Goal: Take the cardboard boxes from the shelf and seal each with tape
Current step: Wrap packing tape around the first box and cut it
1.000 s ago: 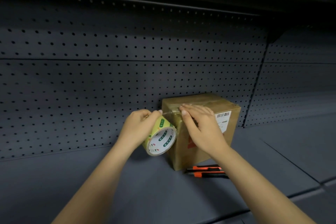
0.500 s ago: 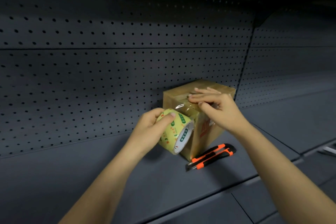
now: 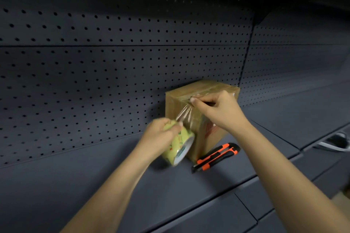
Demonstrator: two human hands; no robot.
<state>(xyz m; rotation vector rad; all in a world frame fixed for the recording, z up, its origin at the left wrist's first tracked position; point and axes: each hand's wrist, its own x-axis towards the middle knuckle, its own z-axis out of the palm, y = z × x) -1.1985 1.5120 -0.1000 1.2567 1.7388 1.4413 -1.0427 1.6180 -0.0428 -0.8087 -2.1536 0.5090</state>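
A brown cardboard box (image 3: 175, 108) stands on the dark grey shelf (image 3: 94, 185), against the pegboard back. My left hand (image 3: 157, 136) grips a yellow-green tape roll (image 3: 180, 145) low beside the box's near corner. A clear strip of tape (image 3: 184, 113) stretches from the roll up to the box's top edge. There my right hand (image 3: 217, 109) holds the strip's end down on the box top with curled fingers and fingertips. Older tape runs across the box top.
An orange and black utility knife (image 3: 216, 157) lies on the shelf just in front of the box. The perforated pegboard wall (image 3: 113, 66) rises behind. A white cable (image 3: 333, 147) shows at the right, below the shelf's front edge.
My left hand has pulled the roll down and away from the box top, drawing out a longer strip of tape. My right hand stays on the top edge.
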